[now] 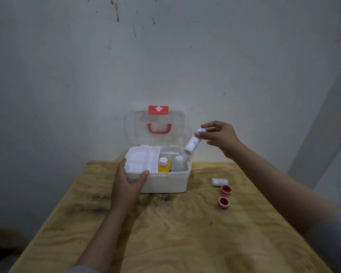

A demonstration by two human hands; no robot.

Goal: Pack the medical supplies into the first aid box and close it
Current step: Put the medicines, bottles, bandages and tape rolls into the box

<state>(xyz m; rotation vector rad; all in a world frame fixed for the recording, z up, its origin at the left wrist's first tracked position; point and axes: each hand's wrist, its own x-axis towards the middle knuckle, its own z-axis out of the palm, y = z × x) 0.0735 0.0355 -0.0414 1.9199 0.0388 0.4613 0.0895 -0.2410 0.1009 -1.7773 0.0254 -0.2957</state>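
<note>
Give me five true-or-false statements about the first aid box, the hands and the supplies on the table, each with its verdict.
1. The first aid box has its lid open. True.
2. The right hand holds a white bandage roll above the box. True.
3. The left hand is lifting a tape roll. False: it rests on the box's front left corner.
4. Two red-cored tape rolls lie on the table right of the box. True.
5. The yellow bottle lies on the table. False: it stands inside the box.
</note>
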